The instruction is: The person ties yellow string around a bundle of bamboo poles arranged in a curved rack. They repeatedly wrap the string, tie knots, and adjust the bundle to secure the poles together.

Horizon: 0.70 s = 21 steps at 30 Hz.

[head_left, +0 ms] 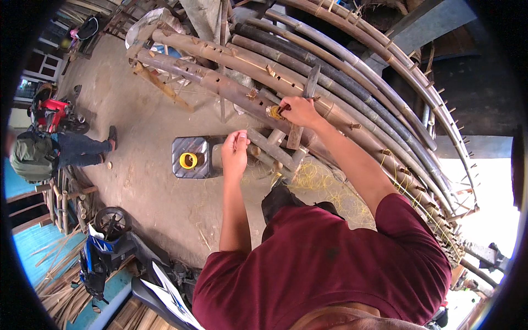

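My right hand (301, 111) is closed at a brown bamboo pole (231, 91) with small notched holes along it. Its fingers pinch something small and dark beside a yellow wrapping (273, 112) on the pole; the thing itself is too small to name. Lower and to the left, my left hand (235, 152) is raised with thumb and fingers pressed together. Whatever they pinch, if anything, does not show. A flat wooden piece (295, 135) stands by my right wrist, crossing the poles. Loose yellow string (313, 179) lies tangled on the ground beneath.
More bamboo poles (330, 82) run alongside, some with pegs. A dark container (190, 146) with a yellow cup-like piece (188, 160) stands left of my left hand. A person in a green jacket (34, 157) is at the far left. A blue-and-black motorbike (110, 247) stands lower left.
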Available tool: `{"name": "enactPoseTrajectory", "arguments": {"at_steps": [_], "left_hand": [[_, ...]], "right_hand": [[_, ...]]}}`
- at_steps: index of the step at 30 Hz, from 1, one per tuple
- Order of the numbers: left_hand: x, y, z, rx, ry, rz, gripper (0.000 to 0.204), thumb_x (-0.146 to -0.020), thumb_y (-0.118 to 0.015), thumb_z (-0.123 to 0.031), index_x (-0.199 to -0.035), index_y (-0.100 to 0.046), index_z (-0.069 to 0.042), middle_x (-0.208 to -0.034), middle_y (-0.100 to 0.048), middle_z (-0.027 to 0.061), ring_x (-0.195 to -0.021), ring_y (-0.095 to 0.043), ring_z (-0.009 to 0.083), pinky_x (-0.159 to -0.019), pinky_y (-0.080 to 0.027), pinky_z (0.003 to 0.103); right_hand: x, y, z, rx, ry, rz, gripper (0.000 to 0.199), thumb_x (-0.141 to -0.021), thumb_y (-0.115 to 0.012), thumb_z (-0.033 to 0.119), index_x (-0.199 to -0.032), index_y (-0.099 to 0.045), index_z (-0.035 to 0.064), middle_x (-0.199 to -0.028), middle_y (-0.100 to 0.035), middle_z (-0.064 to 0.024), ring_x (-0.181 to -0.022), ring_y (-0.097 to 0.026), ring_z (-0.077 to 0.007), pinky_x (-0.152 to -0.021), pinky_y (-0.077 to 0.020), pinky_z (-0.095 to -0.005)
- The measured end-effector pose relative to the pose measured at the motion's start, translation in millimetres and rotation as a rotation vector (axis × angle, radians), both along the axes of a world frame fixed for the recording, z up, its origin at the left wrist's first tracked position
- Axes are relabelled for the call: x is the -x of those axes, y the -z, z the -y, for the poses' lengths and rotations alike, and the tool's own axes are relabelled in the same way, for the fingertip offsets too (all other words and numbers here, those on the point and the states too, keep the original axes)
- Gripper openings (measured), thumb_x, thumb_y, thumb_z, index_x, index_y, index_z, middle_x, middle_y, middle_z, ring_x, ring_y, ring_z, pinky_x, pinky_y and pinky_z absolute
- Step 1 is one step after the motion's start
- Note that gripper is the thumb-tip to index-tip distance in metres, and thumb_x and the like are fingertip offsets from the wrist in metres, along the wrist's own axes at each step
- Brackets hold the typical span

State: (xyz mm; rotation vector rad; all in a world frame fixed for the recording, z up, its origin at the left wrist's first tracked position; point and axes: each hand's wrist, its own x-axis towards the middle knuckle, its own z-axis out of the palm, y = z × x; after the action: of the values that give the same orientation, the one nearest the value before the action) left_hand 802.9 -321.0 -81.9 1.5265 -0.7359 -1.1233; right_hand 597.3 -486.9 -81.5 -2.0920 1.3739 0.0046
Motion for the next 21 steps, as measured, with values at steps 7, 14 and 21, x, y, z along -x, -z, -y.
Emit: {"name": "enactPoseTrajectory", "arguments": {"at_steps": [7,14,21], "left_hand": [[23.1,23.6,33.2,0.059,0.086,-0.1,0.028,-0.1,-0.059,-0.022,-0.116,-0.063,0.001,-0.094,-0.065,0.0025,-0.085,-0.059,0.0097,-0.076,-0.047,0.025],[50.1,56.7,71.9,0.113,0.15,0.018,0.036,-0.098,-0.061,-0.019,-0.127,-0.056,0.001,-0.089,-0.059,0.0016,-0.08,-0.055,0.0092,-0.071,-0.046,0.025],[54.5,54.6,77.8,0.133,0.21,0.057,0.039,-0.096,-0.06,-0.014,-0.132,-0.055,0.0,-0.097,-0.063,0.0063,-0.084,-0.059,0.0121,-0.074,-0.05,0.028]], "right_hand": [[11.5,0.3,13.0,-0.062,-0.011,0.182,0.028,-0.084,-0.062,0.026,-0.106,-0.066,0.0085,-0.099,-0.072,-0.011,-0.096,-0.068,-0.0286,-0.088,-0.0469,-0.0468],[16.3,14.1,30.0,-0.15,-0.139,0.344,0.023,-0.085,-0.063,0.014,-0.105,-0.066,0.0021,-0.09,-0.07,-0.0082,-0.083,-0.065,-0.0148,-0.073,-0.0508,-0.0313],[9.3,-7.9,38.6,-0.141,-0.207,0.235,0.022,-0.085,-0.063,0.016,-0.102,-0.068,0.0027,-0.087,-0.071,-0.0088,-0.08,-0.065,-0.0157,-0.072,-0.0514,-0.0323]]}}
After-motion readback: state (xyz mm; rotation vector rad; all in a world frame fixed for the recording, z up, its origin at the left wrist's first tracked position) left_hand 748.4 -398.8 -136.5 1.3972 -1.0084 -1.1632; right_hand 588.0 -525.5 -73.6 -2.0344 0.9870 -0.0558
